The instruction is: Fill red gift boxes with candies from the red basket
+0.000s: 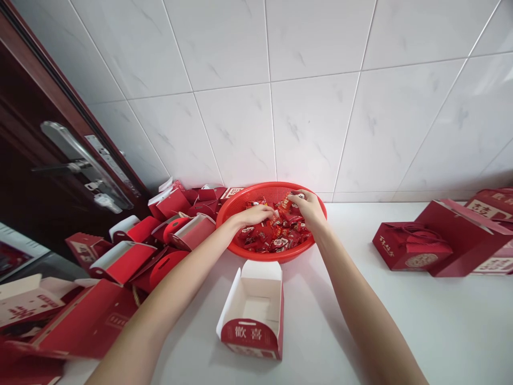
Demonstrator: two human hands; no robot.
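Observation:
A red plastic basket (236, 206) full of wrapped candies (276, 232) stands against the wall. My left hand (256, 215) reaches over its left side, fingers bent and closed on a candy with a pale wrapper end (276, 214). At the basket's right side, my right hand (309, 209) has its thumb and fingers closed around a dark red wrapped candy (295, 193), partly hidden by the fingers. In front of the basket, between my forearms, sits an open-topped red gift box (252, 336) with a white inside and nothing in it.
Several open red boxes (124, 262) crowd the left side, some overlapping. On the right stand a closed red box with a ribbon (412, 246) and further red boxes (460, 240). A dark door with a metal handle (86, 166) is at the left; a tiled wall (312, 123) rises behind the white table (401, 310).

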